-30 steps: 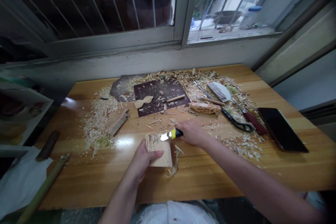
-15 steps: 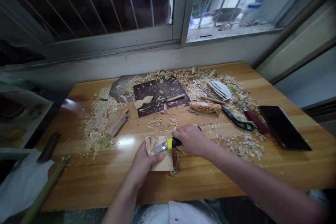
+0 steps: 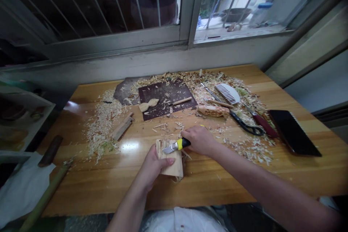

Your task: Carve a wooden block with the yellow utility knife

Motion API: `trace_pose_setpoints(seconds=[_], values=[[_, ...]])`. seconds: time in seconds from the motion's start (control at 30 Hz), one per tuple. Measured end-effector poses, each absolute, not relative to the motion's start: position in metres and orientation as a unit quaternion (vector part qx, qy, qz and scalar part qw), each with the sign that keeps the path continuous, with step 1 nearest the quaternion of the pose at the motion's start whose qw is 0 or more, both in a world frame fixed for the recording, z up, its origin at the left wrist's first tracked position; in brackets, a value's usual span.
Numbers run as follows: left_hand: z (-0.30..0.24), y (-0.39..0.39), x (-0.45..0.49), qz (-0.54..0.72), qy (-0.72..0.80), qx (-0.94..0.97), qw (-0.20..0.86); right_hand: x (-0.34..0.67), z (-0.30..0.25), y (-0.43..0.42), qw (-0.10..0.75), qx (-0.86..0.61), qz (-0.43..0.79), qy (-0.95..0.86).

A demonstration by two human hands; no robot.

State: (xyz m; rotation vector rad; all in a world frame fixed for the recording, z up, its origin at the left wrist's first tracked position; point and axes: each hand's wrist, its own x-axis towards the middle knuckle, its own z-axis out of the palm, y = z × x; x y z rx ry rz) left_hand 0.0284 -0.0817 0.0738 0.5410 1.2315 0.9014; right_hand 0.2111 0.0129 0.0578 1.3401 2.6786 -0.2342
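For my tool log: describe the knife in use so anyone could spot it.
On the wooden table under the window, find the hands near its front edge. The right hand grips the knife, blade on the left hand's wood block. Only its handle is yellow and black.

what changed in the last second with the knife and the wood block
The right hand drew the knife down across the wood block, then back up a little; the left hand shifted the block slightly right. Both grips held; comb, scissors and shavings unchanged.
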Motion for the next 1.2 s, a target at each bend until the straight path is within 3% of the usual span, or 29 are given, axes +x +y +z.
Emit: trace_pose_setpoints(seconds=[0.17, 0.57, 1.2], values=[[0.066, -0.087, 0.015, 0.389, 0.562, 0.228, 0.693, 0.251, 0.064, 0.049, 0.090, 0.571, -0.035, 0.815], [0.051, -0.079, 0.019, 0.403, 0.590, 0.278, 0.642, 0.186, 0.074, -0.008, 0.095, 0.367, -0.102, 0.920], [0.058, -0.080, 0.030, 0.425, 0.568, 0.231, 0.665, 0.199, 0.056, 0.015, 0.110, 0.443, -0.090, 0.885]])
